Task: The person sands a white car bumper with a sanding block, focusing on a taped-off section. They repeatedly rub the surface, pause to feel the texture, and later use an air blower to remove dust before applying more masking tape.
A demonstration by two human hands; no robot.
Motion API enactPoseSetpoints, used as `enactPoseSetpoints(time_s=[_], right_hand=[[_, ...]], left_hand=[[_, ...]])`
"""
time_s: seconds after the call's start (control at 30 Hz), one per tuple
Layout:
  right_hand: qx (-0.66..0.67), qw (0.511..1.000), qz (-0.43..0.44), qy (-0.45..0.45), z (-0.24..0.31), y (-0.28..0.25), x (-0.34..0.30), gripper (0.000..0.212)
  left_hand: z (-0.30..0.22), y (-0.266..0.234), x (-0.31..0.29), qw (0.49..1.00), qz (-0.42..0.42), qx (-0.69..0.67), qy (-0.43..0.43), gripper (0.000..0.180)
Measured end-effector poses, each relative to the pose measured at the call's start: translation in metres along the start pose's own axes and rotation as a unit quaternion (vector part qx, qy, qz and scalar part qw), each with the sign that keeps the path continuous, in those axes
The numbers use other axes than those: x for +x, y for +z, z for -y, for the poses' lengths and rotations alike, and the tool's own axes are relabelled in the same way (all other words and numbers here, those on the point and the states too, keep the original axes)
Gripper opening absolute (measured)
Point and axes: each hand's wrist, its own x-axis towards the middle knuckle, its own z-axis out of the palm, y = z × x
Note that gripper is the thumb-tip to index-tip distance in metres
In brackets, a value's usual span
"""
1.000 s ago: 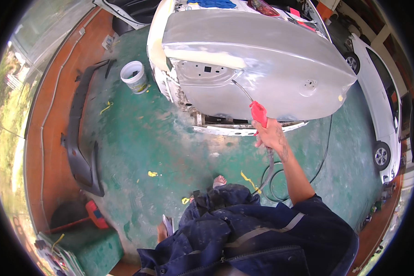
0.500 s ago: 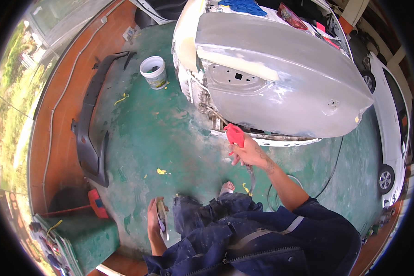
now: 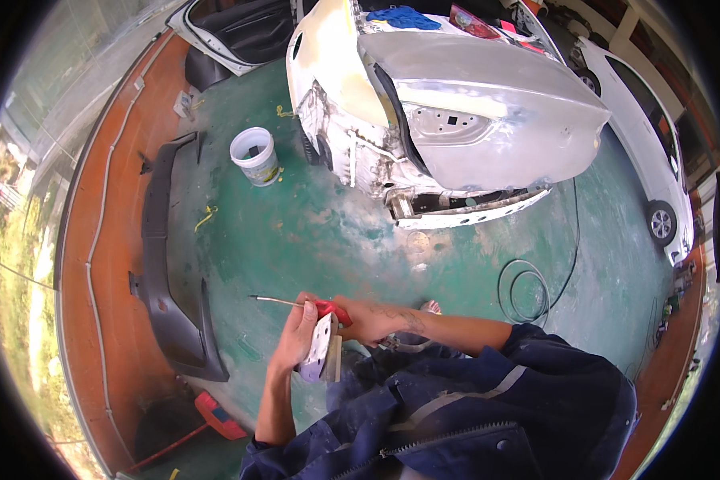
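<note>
My right hand (image 3: 366,318) grips a screwdriver (image 3: 298,303) with a red handle, its thin metal shaft pointing left. My left hand (image 3: 298,336) holds a flat pale sanding pad (image 3: 321,349) tilted on edge, just below the screwdriver. Both hands meet in front of my blue jacket, above the green floor. Ahead stands a sanded grey and white car body (image 3: 456,120) with its rear panel stripped.
A white bucket (image 3: 254,155) stands on the green floor (image 3: 312,232) to the left of the car. A detached dark bumper (image 3: 164,264) lies along the left. A black cable coil (image 3: 524,290) lies at right. A white car (image 3: 648,152) is parked far right. A red tool (image 3: 214,414) lies low left.
My right hand came down from the car's rear edge with the red-handled screwdriver toward my body. My left hand rose with the sanding pad to meet it. My view swung left.
</note>
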Motion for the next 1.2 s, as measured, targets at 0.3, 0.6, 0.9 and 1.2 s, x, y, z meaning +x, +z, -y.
enactPoseSetpoints(time_s=[0.3,0.6,0.9,1.2], right_hand=[[0.102,0.968,-0.049,-0.224,0.02,0.097,0.043,0.028],[0.146,0.944,-0.099,-0.277,0.068,0.129,0.086,0.048],[0.055,0.915,-0.226,-0.331,0.089,0.082,0.139,0.033],[0.162,0.953,-0.156,-0.202,0.06,-0.052,0.232,0.034]], left_hand=[[-0.068,-0.1,-0.064,0.986,-0.14,-0.003,0.091,0.047],[-0.075,-0.151,-0.095,0.945,-0.285,-0.074,0.142,0.045],[-0.084,-0.195,-0.03,0.94,-0.322,-0.013,0.115,0.051],[-0.128,-0.223,0.142,0.958,-0.276,0.019,0.079,0.051]])
